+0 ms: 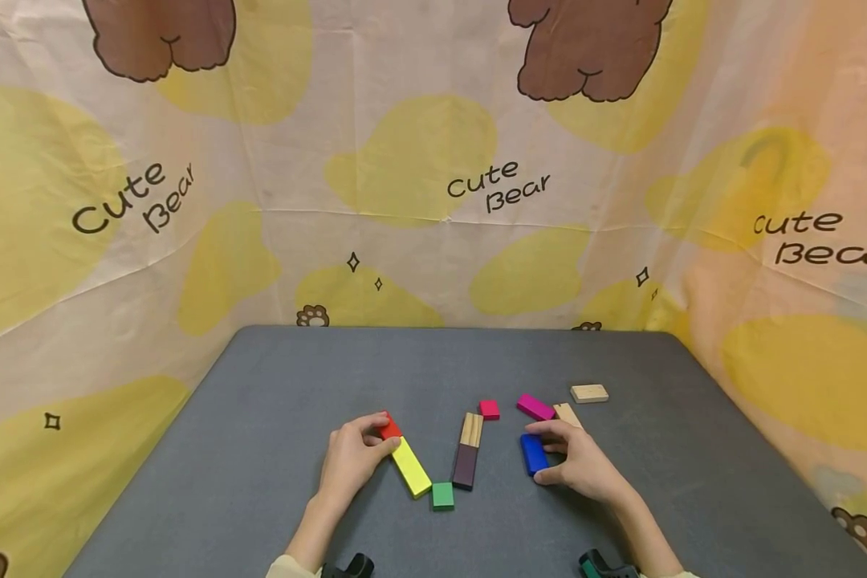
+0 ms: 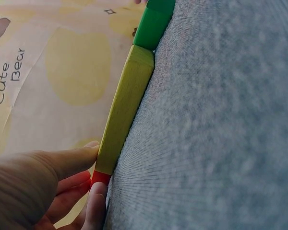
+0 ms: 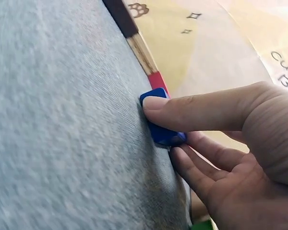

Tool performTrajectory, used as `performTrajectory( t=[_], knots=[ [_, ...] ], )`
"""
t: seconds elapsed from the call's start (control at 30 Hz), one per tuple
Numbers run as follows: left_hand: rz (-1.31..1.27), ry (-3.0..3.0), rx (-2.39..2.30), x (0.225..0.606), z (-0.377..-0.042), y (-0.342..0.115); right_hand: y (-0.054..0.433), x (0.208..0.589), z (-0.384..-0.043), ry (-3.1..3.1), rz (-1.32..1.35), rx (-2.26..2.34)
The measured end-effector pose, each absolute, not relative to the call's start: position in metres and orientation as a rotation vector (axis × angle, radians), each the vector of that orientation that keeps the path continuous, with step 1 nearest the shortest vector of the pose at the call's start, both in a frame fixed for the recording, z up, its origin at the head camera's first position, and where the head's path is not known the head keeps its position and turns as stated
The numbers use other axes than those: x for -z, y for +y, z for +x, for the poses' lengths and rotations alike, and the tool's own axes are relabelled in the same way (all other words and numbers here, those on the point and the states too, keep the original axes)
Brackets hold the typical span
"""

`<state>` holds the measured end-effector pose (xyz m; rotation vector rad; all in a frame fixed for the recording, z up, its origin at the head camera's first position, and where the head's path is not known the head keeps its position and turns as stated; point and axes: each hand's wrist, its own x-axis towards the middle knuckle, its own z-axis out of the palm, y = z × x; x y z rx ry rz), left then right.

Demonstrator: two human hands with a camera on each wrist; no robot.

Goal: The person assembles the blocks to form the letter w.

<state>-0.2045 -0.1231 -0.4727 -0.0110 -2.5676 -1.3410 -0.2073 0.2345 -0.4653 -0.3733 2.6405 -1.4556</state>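
Note:
My left hand (image 1: 350,459) pinches a red block (image 1: 390,426), with the thumb by its joint with a yellow block (image 1: 411,468). In the left wrist view the thumb touches the end of the yellow block (image 2: 122,115) and a fingertip lies against the red one (image 2: 101,178). The yellow block's near end meets a green block (image 1: 443,496). On the other side, my right hand (image 1: 585,466) holds a blue block (image 1: 534,455) at the table surface, thumb on its near end and fingers at its far end. In the right wrist view the thumb covers part of the blue block (image 3: 165,133).
Between the hands a dark purple block (image 1: 466,467) and a wood-coloured block (image 1: 471,429) form a line, with a pinkish-red block (image 1: 489,409) at its far end. Beyond the right hand lie a magenta block (image 1: 535,406) and two pale wooden blocks (image 1: 589,393) on the grey table (image 1: 318,361).

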Motion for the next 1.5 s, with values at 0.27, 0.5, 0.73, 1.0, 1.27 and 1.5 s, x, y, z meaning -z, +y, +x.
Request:
performTrajectory(
  t=[0.27, 0.5, 0.73, 1.0, 1.27, 1.5],
  knots=[
    [-0.017, -2.569, 1.334, 0.474, -0.204, -0.124, 0.233, 0.464, -0.22, 2.539, -0.557, 1.459],
    [-0.039, -2.557, 1.32, 0.474, -0.203, -0.122, 0.237, 0.459, -0.239, 2.487, -0.667, 1.401],
    [-0.046, -2.564, 1.31, 0.473, -0.204, -0.124, 0.235, 0.456, -0.257, 2.482, -0.685, 1.321],
    [-0.037, -2.564, 1.324, 0.474, -0.204, -0.124, 0.237, 0.454, -0.265, 2.463, -0.773, 1.276],
    [-0.027, -2.57, 1.33, 0.474, -0.204, -0.123, 0.236, 0.452, -0.265, 2.437, -0.869, 1.32],
    [-0.023, -2.569, 1.337, 0.472, -0.203, -0.123, 0.236, 0.452, -0.265, 2.454, -0.859, 1.299]
  ],
)
